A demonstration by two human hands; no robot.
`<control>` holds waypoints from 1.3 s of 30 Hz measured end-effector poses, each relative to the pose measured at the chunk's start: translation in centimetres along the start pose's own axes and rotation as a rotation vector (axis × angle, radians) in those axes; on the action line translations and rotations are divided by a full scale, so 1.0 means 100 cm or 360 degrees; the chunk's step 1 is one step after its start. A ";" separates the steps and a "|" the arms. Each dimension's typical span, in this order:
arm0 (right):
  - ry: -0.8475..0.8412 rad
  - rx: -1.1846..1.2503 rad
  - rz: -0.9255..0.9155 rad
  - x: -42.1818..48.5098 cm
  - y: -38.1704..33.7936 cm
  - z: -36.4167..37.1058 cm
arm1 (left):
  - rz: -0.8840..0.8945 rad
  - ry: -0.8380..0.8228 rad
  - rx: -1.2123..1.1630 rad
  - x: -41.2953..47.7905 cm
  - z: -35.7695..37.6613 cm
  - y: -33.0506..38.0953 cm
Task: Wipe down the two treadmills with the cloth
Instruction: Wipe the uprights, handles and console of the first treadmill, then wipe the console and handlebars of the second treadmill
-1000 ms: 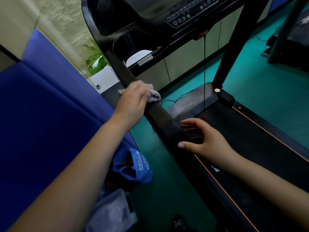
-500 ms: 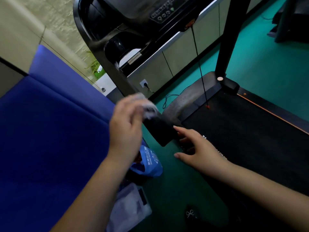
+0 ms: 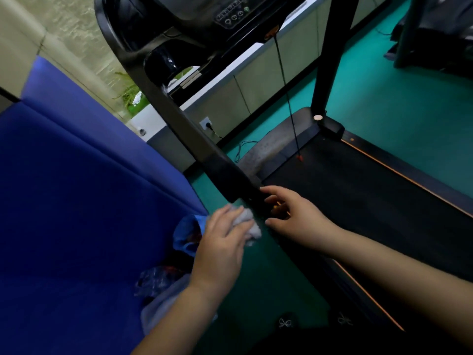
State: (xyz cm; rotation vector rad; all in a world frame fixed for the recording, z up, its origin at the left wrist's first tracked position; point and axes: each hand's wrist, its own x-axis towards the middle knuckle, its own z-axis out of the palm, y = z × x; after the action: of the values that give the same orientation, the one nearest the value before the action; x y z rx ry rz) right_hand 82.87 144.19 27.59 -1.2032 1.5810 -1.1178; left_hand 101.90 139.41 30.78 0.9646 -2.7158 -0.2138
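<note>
A black treadmill [image 3: 363, 190] fills the right half, its console at the top and its left handrail [image 3: 194, 139] slanting down to the middle. My left hand [image 3: 222, 242] holds a crumpled white cloth [image 3: 247, 222] just below the near end of that handrail, beside the deck's left edge. My right hand [image 3: 294, 216] hovers with loosely bent fingers at the handrail's end, above the deck edge, holding nothing. A second treadmill [image 3: 435, 42] shows dark at the top right corner.
A blue padded mat [image 3: 76, 201] stands along the left. A blue bag [image 3: 186, 234] and a clear plastic bag [image 3: 163, 303] lie on the green floor [image 3: 384, 98] by the mat. A red safety cord [image 3: 289, 103] hangs from the console. A wall socket sits behind.
My left hand has slid the cloth down the handrail from its middle to below its near end. My right hand has stayed by the rail's end. The view has tilted downward.
</note>
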 end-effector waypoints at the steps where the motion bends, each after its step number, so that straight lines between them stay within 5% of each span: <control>1: 0.0048 -0.0038 0.0049 -0.008 0.004 -0.007 | -0.0111 0.0037 -0.0114 -0.006 0.001 0.003; 7: 0.0372 -0.0100 0.0336 -0.079 0.021 -0.044 | -0.0752 -0.0113 -0.0748 -0.005 0.006 0.012; 15: 0.0885 0.0025 0.0709 -0.199 0.021 -0.008 | -0.0217 -0.0577 -0.0772 -0.018 0.022 0.010; 25: 0.1557 0.0239 0.1091 -0.383 0.016 0.060 | 0.0382 -0.1194 -0.0727 -0.056 0.033 0.098; 31: 0.2074 0.0476 0.1069 -0.485 0.019 0.078 | 0.0812 -0.1271 -0.0584 -0.087 0.028 0.190; 39: 0.2411 0.0598 0.1033 -0.647 0.036 0.083 | 0.0974 -0.1324 -0.0586 -0.173 0.054 0.328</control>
State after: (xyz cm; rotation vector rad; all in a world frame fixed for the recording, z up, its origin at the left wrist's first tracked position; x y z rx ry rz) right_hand 102.32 206.54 28.41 0.6976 2.3025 -1.8195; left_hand 93.67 175.92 29.60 -0.1415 -3.3141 -1.1427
